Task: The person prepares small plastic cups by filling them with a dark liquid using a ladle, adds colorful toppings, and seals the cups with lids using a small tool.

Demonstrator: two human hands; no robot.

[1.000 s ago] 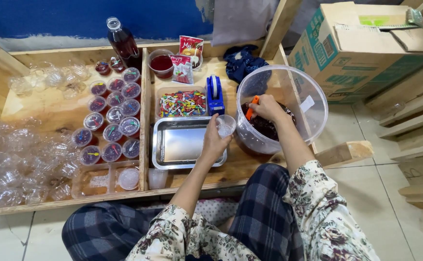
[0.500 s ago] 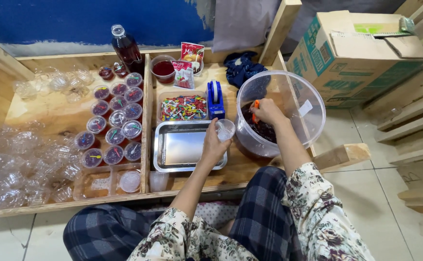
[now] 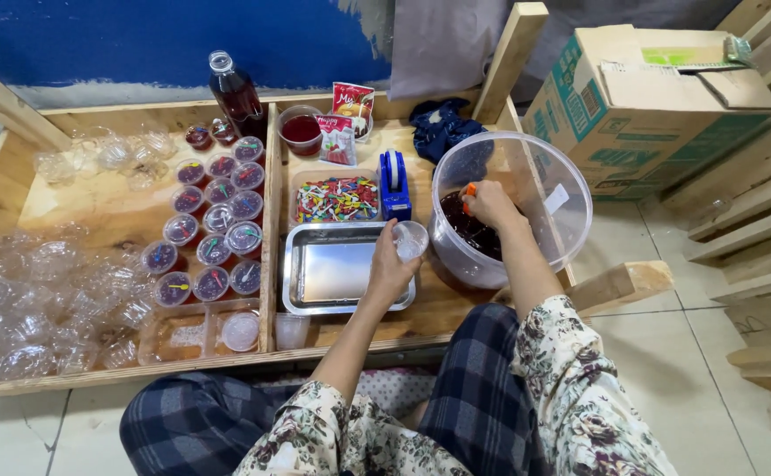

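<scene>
Far left: heap of empty clear cups (image 3: 41,300). Left of centre: rows of lidded filled cups (image 3: 213,220). Centre: steel tray (image 3: 332,269), with left hand (image 3: 391,264) above its right edge, gripping a small clear cup (image 3: 411,238). Right of centre: right hand (image 3: 491,204) closed on an orange-handled scoop (image 3: 468,192) inside the big clear tub (image 3: 562,185). Upper right: cardboard box (image 3: 659,88).

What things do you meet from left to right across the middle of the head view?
Heap of empty clear cups → filled lidded cups → metal tray → left hand with a small clear cup → big clear tub with the right hand inside → cardboard box.
</scene>
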